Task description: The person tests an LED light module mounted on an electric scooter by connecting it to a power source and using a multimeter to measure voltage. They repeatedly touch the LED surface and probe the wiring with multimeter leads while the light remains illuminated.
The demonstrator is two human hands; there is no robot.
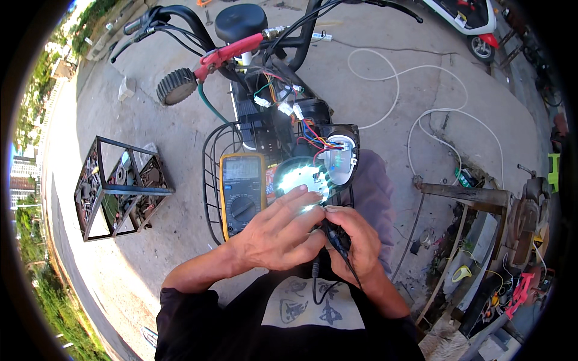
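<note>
Visibly, printing (pixel 243 179) marks the multimeter (pixel 243 162) beside the left hand (pixel 278 236).

On the left, a dark-framed bin (pixel 135 191) of jumbled parts (pixel 90 192) on concrete ground (pixel 180 138). Far right, a white-and-red scooter (pixel 477 24) — nearer, a looped pale hose (pixel 445 110) and a workbench (pixel 463 193) with a vise (pixel 533 207).

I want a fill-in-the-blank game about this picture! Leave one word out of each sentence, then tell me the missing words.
1. The round light is shining brightly, so it is switched ____.
2. In the picture, the multimeter is to the ____ of the round light.
3. The left hand is nearer to the multimeter than the ____ hand is.
4. The colour of the rounded seat at the top is ____.

Missing words: on; left; right; black.
</note>
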